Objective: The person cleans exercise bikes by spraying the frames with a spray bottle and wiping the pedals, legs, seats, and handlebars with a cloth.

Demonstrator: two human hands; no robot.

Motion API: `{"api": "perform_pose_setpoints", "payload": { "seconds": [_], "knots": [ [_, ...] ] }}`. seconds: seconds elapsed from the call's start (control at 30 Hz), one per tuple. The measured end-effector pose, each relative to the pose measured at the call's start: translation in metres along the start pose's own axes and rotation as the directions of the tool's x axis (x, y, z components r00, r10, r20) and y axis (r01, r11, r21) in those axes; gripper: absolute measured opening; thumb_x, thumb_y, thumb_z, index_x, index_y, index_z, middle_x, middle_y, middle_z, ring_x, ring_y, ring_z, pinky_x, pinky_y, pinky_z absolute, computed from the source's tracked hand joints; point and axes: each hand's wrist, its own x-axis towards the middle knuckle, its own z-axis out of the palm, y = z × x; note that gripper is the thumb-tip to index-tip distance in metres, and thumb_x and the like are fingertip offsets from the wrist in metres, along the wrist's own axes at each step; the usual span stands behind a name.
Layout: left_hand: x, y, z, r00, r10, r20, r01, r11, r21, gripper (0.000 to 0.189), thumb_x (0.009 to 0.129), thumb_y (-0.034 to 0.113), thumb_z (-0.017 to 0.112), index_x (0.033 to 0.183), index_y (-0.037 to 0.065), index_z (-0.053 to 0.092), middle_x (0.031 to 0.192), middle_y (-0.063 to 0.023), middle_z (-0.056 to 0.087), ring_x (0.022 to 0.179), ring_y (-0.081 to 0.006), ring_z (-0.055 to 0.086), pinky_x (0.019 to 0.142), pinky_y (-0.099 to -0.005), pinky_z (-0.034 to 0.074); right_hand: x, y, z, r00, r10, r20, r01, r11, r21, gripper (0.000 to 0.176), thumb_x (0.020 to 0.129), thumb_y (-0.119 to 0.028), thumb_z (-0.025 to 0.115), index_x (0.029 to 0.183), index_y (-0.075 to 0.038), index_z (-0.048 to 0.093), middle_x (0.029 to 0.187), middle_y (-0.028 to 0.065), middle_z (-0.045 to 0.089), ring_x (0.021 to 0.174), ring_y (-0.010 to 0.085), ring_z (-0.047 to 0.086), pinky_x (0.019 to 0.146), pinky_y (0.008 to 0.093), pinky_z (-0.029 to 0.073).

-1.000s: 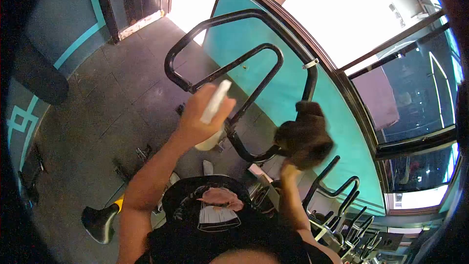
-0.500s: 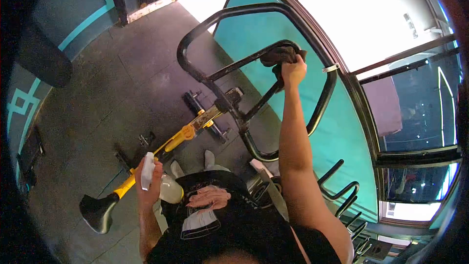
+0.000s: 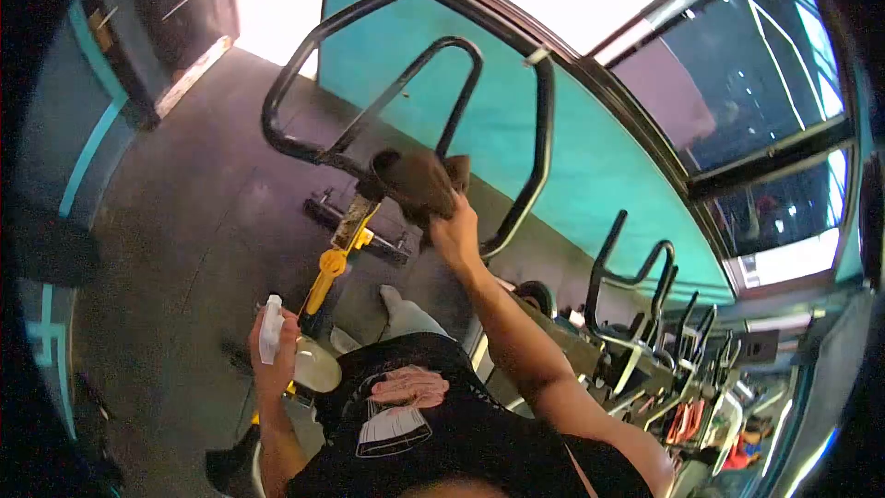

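My right hand [image 3: 455, 227] is closed on a dark cloth [image 3: 415, 186], which hangs over the lower middle of the black looped handlebar [image 3: 544, 129] and hides where its bars join. Closed around the neck of a spray bottle [image 3: 316, 366] with a white trigger head, my left hand [image 3: 274, 347] is at the lower left, beside my shirt. The bottle holds a pale liquid. Below the handlebar runs the yellow frame [image 3: 323, 282] of an exercise bike, its dark saddle [image 3: 226, 468] partly hidden near my left forearm.
More black handlebars [image 3: 595, 281] of other machines stand in a row at the right. A teal wall [image 3: 369, 0] with large windows runs behind the bike. A dark door [image 3: 175, 9] stands at the upper left. My feet are on the dark floor [image 3: 184, 221].
My right hand has moved with the cloth from the inner handlebar loop down toward the bars' junction. The camera view has turned to the right. My left hand still holds the bottle.
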Motion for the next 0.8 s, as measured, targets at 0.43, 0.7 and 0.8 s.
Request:
{"api": "perform_pose_setpoints", "payload": {
  "seconds": [0.43, 0.7, 0.8],
  "knots": [
    [0.031, 0.014, -0.013, 0.988, -0.085, -0.128, 0.094, 0.993, 0.065, 0.027, 0.090, 0.032, 0.058, 0.095, 0.005, 0.056, 0.086, -0.0044, 0.056, 0.077, -0.0145, 0.057, 0.073, -0.0303, 0.048, 0.176, -0.023, 0.056, 0.950, 0.313, -0.008, -0.111, 0.362, 0.926, 0.062, 0.088, -0.029, 0.061, 0.135, 0.002, 0.035, 0.130, 0.0142, 0.046, 0.118, 0.0272, 0.042, 0.100, 0.0420, 0.036],
    [-0.013, -0.016, -0.014, 0.865, -0.152, -0.478, 0.094, 0.985, -0.144, 0.028, 0.090, 0.031, 0.060, 0.101, 0.005, 0.058, 0.091, -0.0032, 0.058, 0.081, -0.0134, 0.057, 0.073, -0.0304, 0.047, 0.275, -0.027, 0.091, 0.952, 0.213, -0.221, 0.092, 0.488, 0.868, 0.018, 0.082, -0.010, 0.059, 0.096, 0.000, 0.066, 0.086, 0.0055, 0.066, 0.074, 0.0152, 0.060, 0.068, 0.0300, 0.048],
    [-0.026, -0.035, -0.018, 0.848, -0.170, -0.503, 0.132, 0.985, -0.110, 0.030, 0.090, 0.032, 0.060, 0.101, 0.004, 0.059, 0.091, -0.0031, 0.059, 0.081, -0.0138, 0.057, 0.073, -0.0308, 0.048, 0.239, -0.048, 0.102, 0.921, 0.387, -0.048, -0.294, 0.769, 0.568, 0.028, 0.075, -0.012, 0.060, 0.098, 0.002, 0.065, 0.085, 0.0153, 0.067, 0.074, 0.0243, 0.064, 0.069, 0.0353, 0.050]
  ]
}}
